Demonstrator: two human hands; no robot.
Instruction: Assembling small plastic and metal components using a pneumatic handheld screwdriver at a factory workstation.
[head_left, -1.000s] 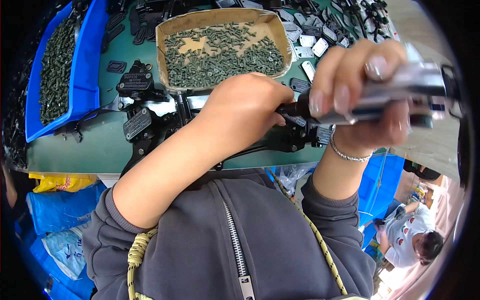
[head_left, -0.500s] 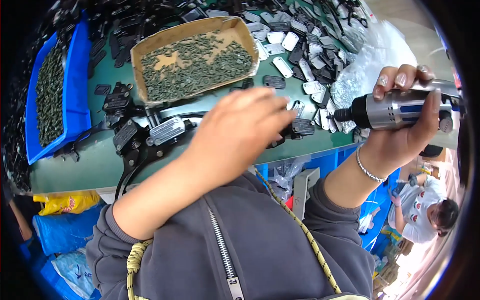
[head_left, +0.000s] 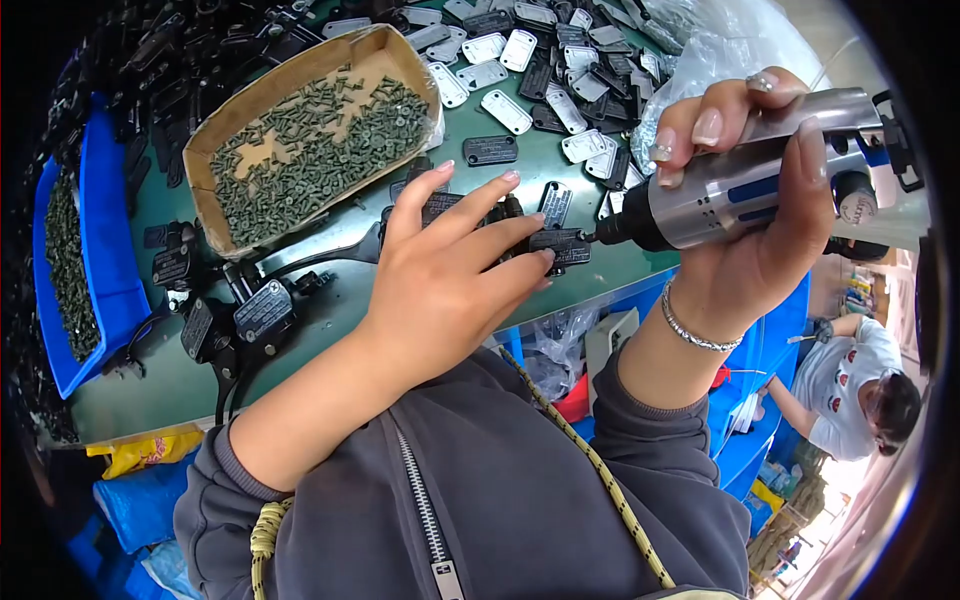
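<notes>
My right hand (head_left: 760, 190) is wrapped round a silver power screwdriver (head_left: 715, 195) with a black nose. The driver lies nearly level, its tip at the right end of a small black cap (head_left: 560, 246) on a brake lever assembly. My left hand (head_left: 450, 265) reaches over that assembly, outer fingers spread, with the index finger and thumb at the cap's near left end. Much of the assembly is hidden beneath this hand; a black lever (head_left: 335, 255) shows to its left. Farther left are other brake lever assemblies (head_left: 262, 310) with black caps.
A cardboard box (head_left: 205, 160) of dark screws stands behind my left hand. A blue bin (head_left: 115, 250) of screws is at far left. Loose silver and black cover plates (head_left: 507, 110) cover the back, beside clear plastic bags (head_left: 720, 50). Another person (head_left: 850, 385) is at far right.
My left hand has come down onto the brake lever assembly, its fingers spreading. The screwdriver has moved left, bringing its tip to the cap. The whole view has shifted and turned slightly.
</notes>
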